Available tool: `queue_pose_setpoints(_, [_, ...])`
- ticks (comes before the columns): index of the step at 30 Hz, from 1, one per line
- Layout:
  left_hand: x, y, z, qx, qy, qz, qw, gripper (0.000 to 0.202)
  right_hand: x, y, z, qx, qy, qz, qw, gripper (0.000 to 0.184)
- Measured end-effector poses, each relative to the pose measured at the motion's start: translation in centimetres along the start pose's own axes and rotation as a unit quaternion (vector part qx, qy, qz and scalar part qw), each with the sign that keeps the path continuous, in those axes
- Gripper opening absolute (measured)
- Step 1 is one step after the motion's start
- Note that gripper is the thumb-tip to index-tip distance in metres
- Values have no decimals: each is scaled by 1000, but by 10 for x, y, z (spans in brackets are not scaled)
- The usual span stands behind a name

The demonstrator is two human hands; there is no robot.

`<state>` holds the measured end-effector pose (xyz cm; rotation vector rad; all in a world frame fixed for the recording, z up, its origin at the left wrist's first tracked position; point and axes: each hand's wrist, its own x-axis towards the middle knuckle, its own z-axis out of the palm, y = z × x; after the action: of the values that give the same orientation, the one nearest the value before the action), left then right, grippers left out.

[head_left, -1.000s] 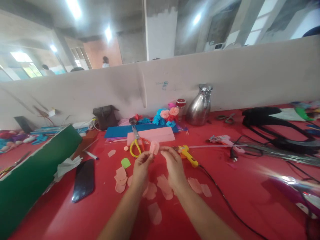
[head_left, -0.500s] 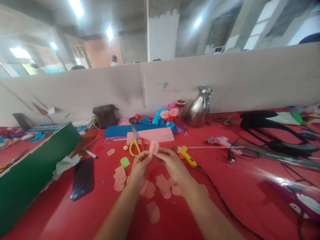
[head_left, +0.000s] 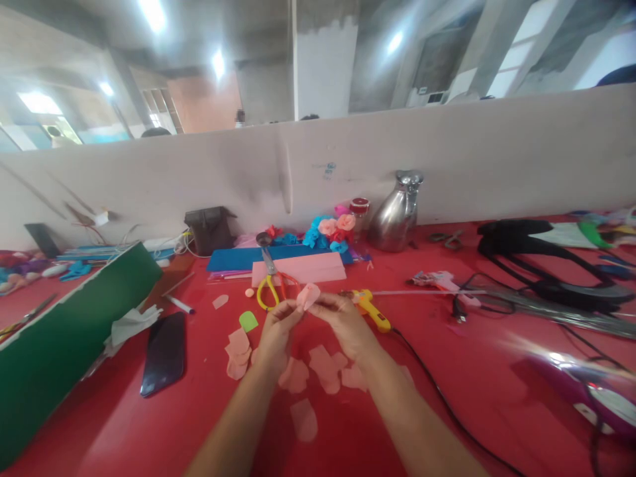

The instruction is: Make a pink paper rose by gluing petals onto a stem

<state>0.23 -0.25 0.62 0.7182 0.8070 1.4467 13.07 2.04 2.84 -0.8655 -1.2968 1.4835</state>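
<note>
Pink petal (head_left: 308, 295) seems light, soft and easily torn; left hand (head_left: 275, 336) and right hand (head_left: 344, 326) each keep a pinching grip on its 6 o'clock edge.

Bare red table (head_left: 163, 430) front-left; scissors (head_left: 269, 286), glue gun (head_left: 371, 309), cord (head_left: 447, 404) across the middle.

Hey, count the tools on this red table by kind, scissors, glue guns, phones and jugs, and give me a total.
Scissors: 2 (yellow-handled scissors, dark-handled scissors)
Glue guns: 2 (yellow glue gun, white glue gun)
Phones: 1 (flat black phone)
Jugs: 1 (silver metal jug)
Total: 6
Not counted: thin tool at far left, too blurred to name.
</note>
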Motion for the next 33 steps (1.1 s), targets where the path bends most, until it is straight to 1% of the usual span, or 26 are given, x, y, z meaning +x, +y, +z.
queue_pose_setpoints(6, [2, -1, -1, -3, -4, 5, 1000, 12, -2, -3, 1, -14, 3, 1, 1000, 30])
queue_pose_setpoints(13, [-1, 2, 0, -17, -18, 2, 1000, 10, -3, -6, 2, -25, -20, -18, 999, 25])
queue_pose_setpoints(18, [-1, 1, -2, -13, -24, 0, 1000, 9, -4, -7, 3, -22, -29, -32, 999, 13])
queue_pose_setpoints(24, [1, -1, -3, -20, -31, 6, 999, 9, -6, -10, 4, -17, -32, -41, 998, 10])
queue_pose_setpoints(29, [1, -2, -4, -21, -33, 1, 999, 10, -5, -10, 3, -8, -50, -49, 998, 8])
queue_pose_setpoints(33, [0, -1, -2, 0, -32, 14, 999, 9, -5, -9, 3, -3, -52, -58, 997, 6])
